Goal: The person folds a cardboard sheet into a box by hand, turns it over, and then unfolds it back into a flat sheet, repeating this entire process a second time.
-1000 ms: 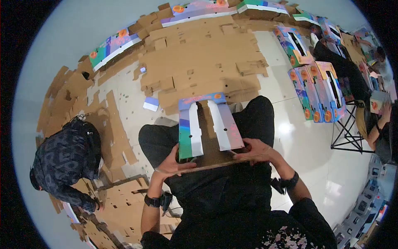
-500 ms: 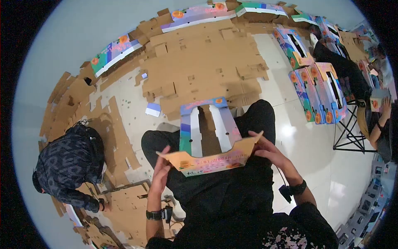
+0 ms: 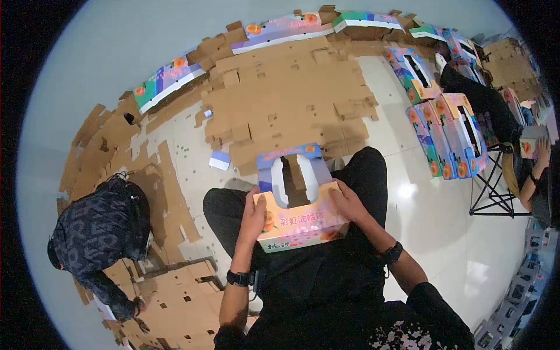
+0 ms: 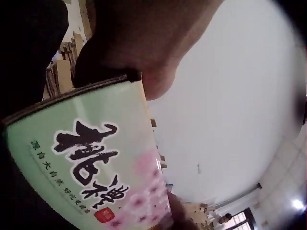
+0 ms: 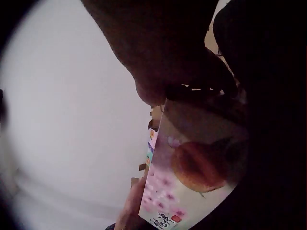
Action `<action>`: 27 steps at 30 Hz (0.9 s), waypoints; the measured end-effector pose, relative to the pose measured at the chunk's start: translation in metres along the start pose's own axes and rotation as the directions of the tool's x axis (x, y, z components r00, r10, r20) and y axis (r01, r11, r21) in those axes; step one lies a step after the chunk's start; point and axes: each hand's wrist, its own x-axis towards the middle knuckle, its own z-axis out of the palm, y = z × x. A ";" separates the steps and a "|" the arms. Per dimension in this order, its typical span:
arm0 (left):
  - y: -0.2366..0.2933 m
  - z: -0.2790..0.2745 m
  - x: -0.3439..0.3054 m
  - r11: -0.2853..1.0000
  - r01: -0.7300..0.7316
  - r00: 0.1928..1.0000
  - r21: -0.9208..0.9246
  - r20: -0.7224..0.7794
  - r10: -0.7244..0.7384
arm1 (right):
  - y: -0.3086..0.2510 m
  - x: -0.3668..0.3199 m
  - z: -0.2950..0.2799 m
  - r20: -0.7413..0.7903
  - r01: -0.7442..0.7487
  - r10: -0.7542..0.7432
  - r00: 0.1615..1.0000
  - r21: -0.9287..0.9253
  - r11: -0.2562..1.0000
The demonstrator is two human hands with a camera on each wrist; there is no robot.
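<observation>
Resting on the seated person's lap [image 3: 368, 172], the printed carton [image 3: 300, 224] is gripped at its near end: left hand [image 3: 254, 217] and right hand [image 3: 348, 201] each curl fingers over a top corner (fingertips hidden inside). Uneven squeezing could buckle the folded wall or spring a flap.

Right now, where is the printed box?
In the head view, the box sits mid-frame over the person's lap, held between the left hand and right hand, with cardboard sheets beyond.
</observation>
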 end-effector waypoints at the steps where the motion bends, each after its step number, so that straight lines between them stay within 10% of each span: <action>1: -0.001 0.000 -0.003 1.000 -0.013 1.000 -0.022 -0.005 0.013 | 0.006 0.001 0.003 -0.045 -0.010 0.010 0.999 -0.009 1.000; 12: -0.029 -0.007 0.017 0.985 0.054 0.997 -0.164 -0.039 -0.061 | 0.005 0.006 0.008 -0.187 0.106 -0.121 0.975 -0.089 0.990; 27: -0.010 -0.003 0.010 0.943 0.161 0.986 -0.291 0.008 -0.165 | -0.002 0.016 0.005 -0.142 -0.098 0.080 0.987 -0.119 0.988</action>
